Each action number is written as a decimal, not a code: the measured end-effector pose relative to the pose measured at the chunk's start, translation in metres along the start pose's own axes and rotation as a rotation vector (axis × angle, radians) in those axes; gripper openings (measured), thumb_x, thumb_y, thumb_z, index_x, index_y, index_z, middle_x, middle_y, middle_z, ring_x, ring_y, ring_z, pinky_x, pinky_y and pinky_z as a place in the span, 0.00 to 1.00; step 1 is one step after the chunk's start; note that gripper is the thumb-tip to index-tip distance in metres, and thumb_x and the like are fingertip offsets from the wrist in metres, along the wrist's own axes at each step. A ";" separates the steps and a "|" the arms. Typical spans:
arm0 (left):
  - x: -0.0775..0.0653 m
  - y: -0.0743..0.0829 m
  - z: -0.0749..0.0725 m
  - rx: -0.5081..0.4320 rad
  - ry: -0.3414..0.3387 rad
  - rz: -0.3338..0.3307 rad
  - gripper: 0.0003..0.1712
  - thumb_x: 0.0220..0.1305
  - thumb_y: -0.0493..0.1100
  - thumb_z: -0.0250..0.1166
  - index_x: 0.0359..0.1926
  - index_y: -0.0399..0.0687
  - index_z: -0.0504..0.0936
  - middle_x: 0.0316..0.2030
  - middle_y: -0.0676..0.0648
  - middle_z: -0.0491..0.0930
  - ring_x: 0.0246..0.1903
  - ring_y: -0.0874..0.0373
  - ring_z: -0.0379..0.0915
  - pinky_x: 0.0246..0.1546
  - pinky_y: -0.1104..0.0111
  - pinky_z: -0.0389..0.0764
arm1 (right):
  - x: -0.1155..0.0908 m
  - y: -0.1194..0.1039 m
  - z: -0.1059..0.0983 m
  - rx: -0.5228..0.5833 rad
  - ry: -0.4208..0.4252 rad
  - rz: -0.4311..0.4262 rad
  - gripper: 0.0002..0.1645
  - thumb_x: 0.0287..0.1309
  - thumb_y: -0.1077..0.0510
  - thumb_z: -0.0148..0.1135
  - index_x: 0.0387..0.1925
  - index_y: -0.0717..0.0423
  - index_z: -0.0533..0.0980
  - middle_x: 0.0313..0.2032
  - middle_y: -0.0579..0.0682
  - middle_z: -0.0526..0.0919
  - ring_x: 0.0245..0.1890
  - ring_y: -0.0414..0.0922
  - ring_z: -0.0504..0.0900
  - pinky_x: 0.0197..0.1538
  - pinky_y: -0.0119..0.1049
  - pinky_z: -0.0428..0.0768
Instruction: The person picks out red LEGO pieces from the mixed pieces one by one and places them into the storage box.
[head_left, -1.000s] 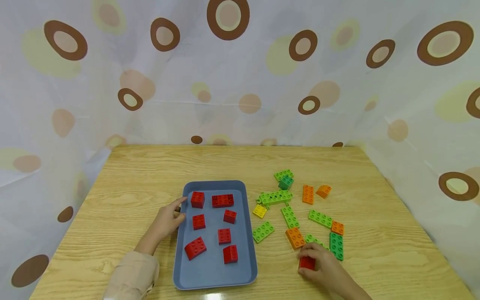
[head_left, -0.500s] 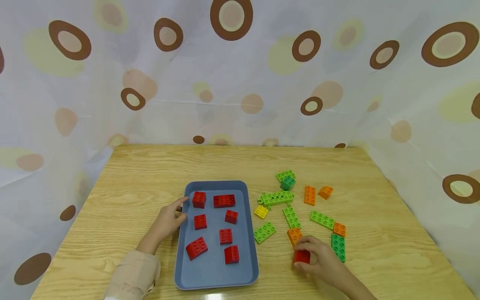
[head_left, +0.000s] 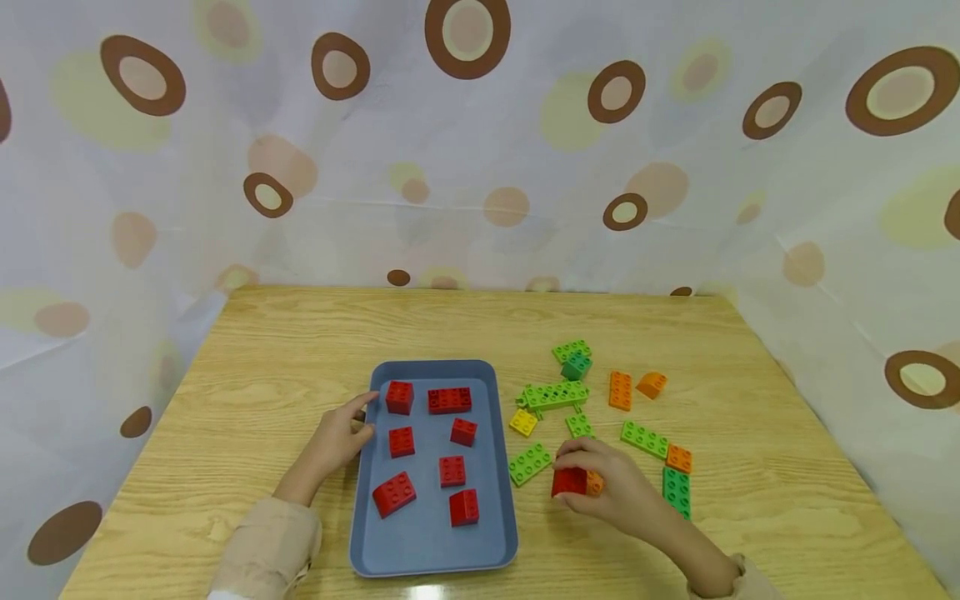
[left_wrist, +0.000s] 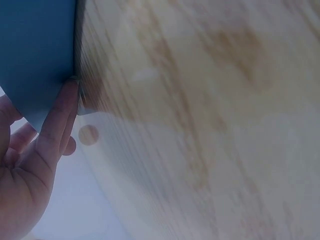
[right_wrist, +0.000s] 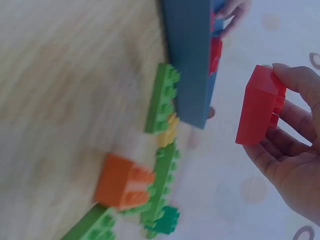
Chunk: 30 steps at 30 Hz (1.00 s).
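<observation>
A red toy building brick (right_wrist: pixel 257 107) is pinched between the thumb and fingers of my right hand (head_left: pixel 611 487). In the head view this brick is held up right of the tray, overlapping an orange brick (head_left: pixel 595 482). My left hand (head_left: pixel 335 442) lies along the left side of the blue-grey tray (head_left: pixel 427 554), fingertips at its rim. Several red bricks are spread over the tray's floor, among them a long one (head_left: pixel 449 401) at the back and a sloped one (head_left: pixel 464 507) near the front. In the left wrist view the left fingers touch the tray's wall (left_wrist: pixel 37 55).
Right of the tray lie loose bricks: a light green one (head_left: pixel 530 464), a yellow one (head_left: pixel 522 422), a long green piece (head_left: pixel 555 395), a dark green one (head_left: pixel 676 490) and an orange plate (head_left: pixel 620 390). A patterned curtain (head_left: pixel 480 167) hangs behind the wooden table (head_left: pixel 300 333).
My right hand has moved left and away from me with the red brick, from the table's front right toward the tray. The left hand stays at the tray's rim.
</observation>
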<state>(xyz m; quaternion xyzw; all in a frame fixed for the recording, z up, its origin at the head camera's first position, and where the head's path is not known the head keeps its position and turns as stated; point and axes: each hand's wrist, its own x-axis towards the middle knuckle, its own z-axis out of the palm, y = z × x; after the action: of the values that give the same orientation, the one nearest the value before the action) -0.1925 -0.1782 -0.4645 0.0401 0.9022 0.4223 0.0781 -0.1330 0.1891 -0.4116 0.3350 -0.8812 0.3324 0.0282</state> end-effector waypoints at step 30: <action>-0.002 0.002 -0.001 -0.016 0.008 -0.003 0.29 0.58 0.31 0.55 0.63 0.35 0.66 0.46 0.29 0.76 0.37 0.46 0.79 0.29 0.66 0.80 | 0.091 -0.079 0.082 0.025 -0.464 -0.126 0.16 0.49 0.56 0.68 0.42 0.57 0.81 0.43 0.47 0.76 0.45 0.37 0.73 0.49 0.21 0.73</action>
<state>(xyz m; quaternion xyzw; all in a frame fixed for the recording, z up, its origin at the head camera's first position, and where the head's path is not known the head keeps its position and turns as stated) -0.1911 -0.1779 -0.4622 0.0364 0.8991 0.4296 0.0755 -0.1412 0.0436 -0.4059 0.4570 -0.8372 0.2550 -0.1587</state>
